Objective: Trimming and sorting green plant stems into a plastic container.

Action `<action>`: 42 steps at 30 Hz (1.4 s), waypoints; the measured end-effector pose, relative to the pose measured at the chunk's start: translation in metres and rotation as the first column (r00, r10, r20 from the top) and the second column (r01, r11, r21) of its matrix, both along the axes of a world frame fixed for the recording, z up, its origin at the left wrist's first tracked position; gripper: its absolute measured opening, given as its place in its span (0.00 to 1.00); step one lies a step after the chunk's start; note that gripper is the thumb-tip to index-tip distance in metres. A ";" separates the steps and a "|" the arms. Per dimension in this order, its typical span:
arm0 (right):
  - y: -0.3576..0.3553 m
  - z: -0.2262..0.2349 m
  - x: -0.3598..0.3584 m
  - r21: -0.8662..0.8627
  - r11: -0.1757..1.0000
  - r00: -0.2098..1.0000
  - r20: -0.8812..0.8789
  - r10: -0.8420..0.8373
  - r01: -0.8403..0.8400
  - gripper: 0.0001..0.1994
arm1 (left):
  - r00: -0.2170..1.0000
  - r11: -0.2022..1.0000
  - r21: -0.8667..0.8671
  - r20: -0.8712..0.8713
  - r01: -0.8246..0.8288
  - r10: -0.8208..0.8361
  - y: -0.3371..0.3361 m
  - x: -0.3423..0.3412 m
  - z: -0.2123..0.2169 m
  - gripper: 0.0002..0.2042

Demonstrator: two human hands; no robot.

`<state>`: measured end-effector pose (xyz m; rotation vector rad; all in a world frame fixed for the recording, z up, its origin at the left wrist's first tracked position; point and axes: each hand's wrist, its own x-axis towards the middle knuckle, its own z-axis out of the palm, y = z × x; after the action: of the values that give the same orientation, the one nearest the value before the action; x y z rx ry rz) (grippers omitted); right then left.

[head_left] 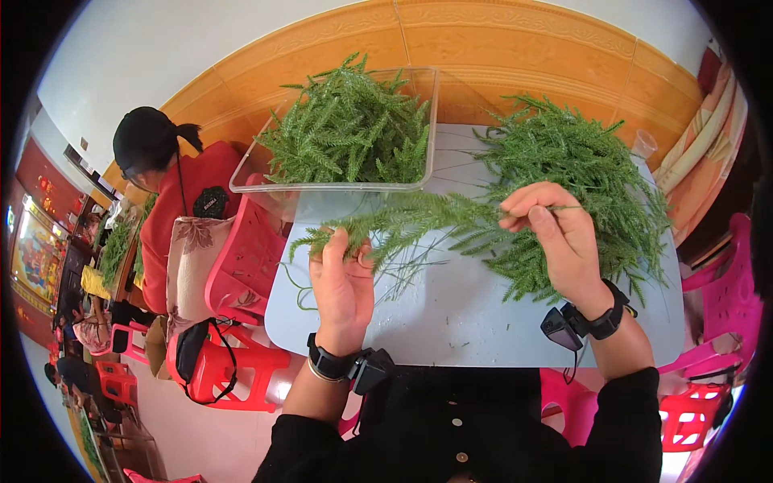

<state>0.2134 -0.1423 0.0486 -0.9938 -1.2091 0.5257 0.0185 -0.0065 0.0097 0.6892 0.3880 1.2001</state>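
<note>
My left hand grips a bundle of green artificial fern sprigs that lies across the grey table. My right hand pinches a thin green stem at the bundle's right end, next to a large loose pile of the same sprigs on the table's right side. A clear plastic tub filled with more green sprigs stands at the table's far left corner. Both wrists wear black bands with small black devices.
A person in red with a black cap sits at the left, beside red plastic stools and a red crate. Pink plastic chairs stand at the right. An orange-tiled wall rises behind the table.
</note>
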 end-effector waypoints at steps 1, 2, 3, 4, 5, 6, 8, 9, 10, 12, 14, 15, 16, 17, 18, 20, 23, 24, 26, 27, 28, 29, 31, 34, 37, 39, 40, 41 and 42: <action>-0.001 0.001 0.000 -0.038 0.999 0.998 0.070 0.007 -0.004 0.08 | 1.000 0.999 0.036 0.004 0.011 -0.011 0.001 -0.003 0.001 0.03; -0.002 0.002 0.000 -0.076 0.997 0.990 0.139 0.016 -0.005 0.08 | 1.000 0.997 0.072 0.008 0.022 -0.023 0.003 -0.005 0.001 0.03; -0.002 0.003 0.000 -0.114 0.993 0.978 0.208 0.027 -0.003 0.08 | 0.999 0.994 0.108 0.010 0.033 -0.034 0.004 -0.007 0.001 0.03; -0.002 0.004 0.000 -0.115 0.993 0.978 0.208 0.029 -0.005 0.08 | 0.999 0.994 0.108 0.011 0.031 -0.033 0.005 -0.008 0.002 0.03; -0.002 0.004 0.000 -0.125 0.992 0.976 0.215 0.044 -0.017 0.08 | 0.998 0.991 0.126 0.033 0.052 -0.056 0.007 -0.009 0.003 0.04; -0.002 0.004 0.000 -0.135 0.990 0.974 0.221 0.058 -0.029 0.08 | 0.995 0.987 0.145 0.053 0.072 -0.080 0.008 -0.009 0.005 0.04; -0.001 0.004 0.000 -0.144 0.989 0.971 0.226 0.073 -0.041 0.08 | 0.992 0.982 0.165 0.072 0.091 -0.104 0.008 -0.009 0.006 0.05; -0.001 0.004 0.000 -0.120 0.991 0.985 0.156 0.070 -0.052 0.08 | 0.988 0.984 0.147 0.101 0.100 -0.116 0.006 -0.008 0.006 0.06; 0.000 0.004 0.000 -0.094 0.994 0.994 0.084 0.069 -0.061 0.08 | 0.983 0.985 0.130 0.131 0.110 -0.127 0.004 -0.007 0.006 0.07; 0.000 0.004 0.000 -0.068 0.995 0.998 0.013 0.068 -0.067 0.08 | 0.977 0.986 0.113 0.160 0.121 -0.138 0.005 -0.007 0.005 0.08; 0.001 0.002 0.000 -0.046 0.995 0.991 -0.098 0.087 -0.092 0.09 | 0.949 0.969 0.131 0.212 0.208 -0.233 0.009 -0.008 0.002 0.10; 0.001 0.002 0.000 -0.034 0.994 0.984 -0.152 0.097 -0.103 0.10 | 0.931 0.957 0.142 0.236 0.251 -0.279 0.010 -0.008 0.001 0.11; 0.001 0.002 0.000 -0.034 0.994 0.983 -0.153 0.099 -0.105 0.10 | 0.931 0.958 0.142 0.236 0.250 -0.278 0.011 -0.009 0.000 0.11; 0.000 0.003 0.000 -0.041 0.993 0.980 -0.169 0.104 -0.112 0.10 | 0.944 0.958 0.178 0.205 0.223 -0.258 0.010 -0.010 0.000 0.11; 0.000 0.004 0.001 -0.048 0.992 0.977 -0.186 0.108 -0.119 0.11 | 0.956 0.956 0.215 0.174 0.198 -0.237 0.010 -0.011 -0.001 0.12; -0.001 0.004 0.002 -0.054 0.990 0.973 -0.203 0.114 -0.127 0.11 | 0.967 0.952 0.253 0.143 0.172 -0.213 0.009 -0.011 0.000 0.12; -0.001 0.001 0.005 -0.057 0.990 0.948 -0.302 0.103 -0.126 0.12 | 0.969 0.949 0.280 0.157 0.142 -0.191 0.006 -0.008 0.000 0.10; -0.001 0.001 0.005 -0.056 0.991 0.948 -0.302 0.103 -0.125 0.12 | 0.969 0.949 0.281 0.156 0.142 -0.192 0.004 -0.007 0.000 0.10; 0.000 0.001 0.004 -0.065 0.987 0.917 -0.384 0.113 -0.149 0.12 | 0.972 0.951 0.285 0.161 0.122 -0.173 0.001 -0.005 0.001 0.09; 0.000 0.001 0.003 -0.069 0.985 0.898 -0.423 0.117 -0.161 0.12 | 0.973 0.951 0.288 0.163 0.112 -0.164 0.000 -0.005 0.002 0.09; 0.000 0.001 0.002 -0.068 0.985 0.899 -0.423 0.117 -0.160 0.12 | 0.973 0.951 0.289 0.163 0.112 -0.165 0.000 -0.006 0.001 0.09; 0.001 0.001 0.000 -0.095 0.983 0.898 -0.427 0.102 -0.157 0.13 | 0.972 0.951 0.282 0.156 0.127 -0.176 0.001 -0.007 -0.002 0.08; 0.003 0.000 -0.005 -0.150 0.977 0.898 -0.434 0.072 -0.150 0.13 | 0.969 0.950 0.269 0.144 0.157 -0.201 0.003 -0.009 -0.005 0.08; 0.004 -0.003 -0.011 -0.198 0.964 0.894 -0.442 0.075 -0.179 0.14 | 0.967 0.966 0.189 0.150 0.179 -0.208 0.000 -0.008 -0.003 0.07; 0.007 -0.007 -0.013 -0.222 0.946 0.874 -0.473 0.107 -0.235 0.14 | 0.969 0.971 0.153 0.139 0.183 -0.205 -0.005 -0.006 -0.001 0.06; 0.008 -0.009 -0.014 -0.215 0.925 0.834 -0.528 0.159 -0.313 0.14 | 0.975 0.970 0.165 0.108 0.177 -0.196 -0.008 -0.007 0.000 0.06; 0.009 -0.008 -0.015 -0.216 0.924 0.835 -0.527 0.161 -0.315 0.14 | 0.975 0.971 0.164 0.110 0.174 -0.194 -0.009 -0.008 0.000 0.06; 0.009 -0.008 -0.016 -0.206 0.924 0.816 -0.556 0.160 -0.322 0.14 | 0.977 0.973 0.157 0.100 0.169 -0.186 -0.008 -0.009 0.000 0.06; 0.010 -0.008 -0.017 -0.195 0.924 0.795 -0.585 0.159 -0.329 0.14 | 0.980 0.975 0.150 0.089 0.164 -0.179 -0.008 -0.009 0.000 0.06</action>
<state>0.1963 -0.1328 0.0407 -0.8339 -0.7348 1.1477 0.0095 -0.0146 0.0098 0.7650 0.1542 1.1004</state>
